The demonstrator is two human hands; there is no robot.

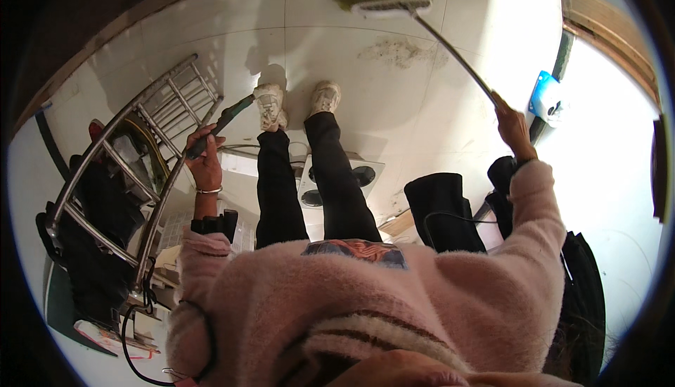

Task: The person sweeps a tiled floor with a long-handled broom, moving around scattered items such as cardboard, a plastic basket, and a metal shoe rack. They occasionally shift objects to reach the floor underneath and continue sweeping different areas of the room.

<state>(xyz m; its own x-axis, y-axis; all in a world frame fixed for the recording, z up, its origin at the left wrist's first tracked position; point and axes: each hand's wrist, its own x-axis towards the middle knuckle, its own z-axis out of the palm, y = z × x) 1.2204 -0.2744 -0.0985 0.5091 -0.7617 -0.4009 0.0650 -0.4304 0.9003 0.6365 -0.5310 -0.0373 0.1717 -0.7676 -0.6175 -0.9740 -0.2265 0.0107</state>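
Observation:
My right hand (pixel 513 128) grips the upper end of a metal broom pole (pixel 459 57). The pole slants up and left to the broom head (pixel 393 1), whose greenish bristles face the far wall. A dark smear of dirt (pixel 398 52) marks the floor on the near side of the head. In my left hand (pixel 204 157) is a long dark handle-like object (pixel 227 121), held between thumb and fingers. Its far end points toward my left shoe (pixel 270 106); what kind of tool it is I cannot tell.
A tubular metal rack (pixel 124 115) stands at my left, with shoes and dark items in and around it. Behind my legs lies a white panel with round dark openings (pixel 367 176). Black padded items (pixel 443 210) are at right. A blue-and-white packet (pixel 546 97) rests by the right wall.

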